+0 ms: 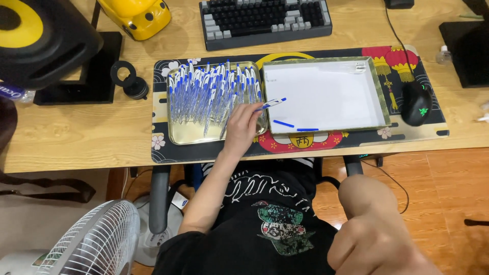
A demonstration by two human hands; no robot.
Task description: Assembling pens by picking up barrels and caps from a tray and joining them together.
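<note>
My left hand (242,125) reaches over the right edge of a gold metal tray (188,133) heaped with several blue-and-white pens (214,91). Its fingers pinch one pen (272,103), which points right towards a shallow white-lined box (326,94). Two small blue pieces (283,124) (307,129) lie at the box's front edge. My right hand (372,234) is low at the bottom right, close to the camera and off the desk, with its fingers curled in; nothing shows in it.
Tray and box rest on a patterned desk mat (163,147) on a wooden desk. Behind are a keyboard (265,20), a yellow toy-like object (137,18) and a black speaker (46,40). A black mouse (416,103) sits right. A fan (97,244) stands lower left.
</note>
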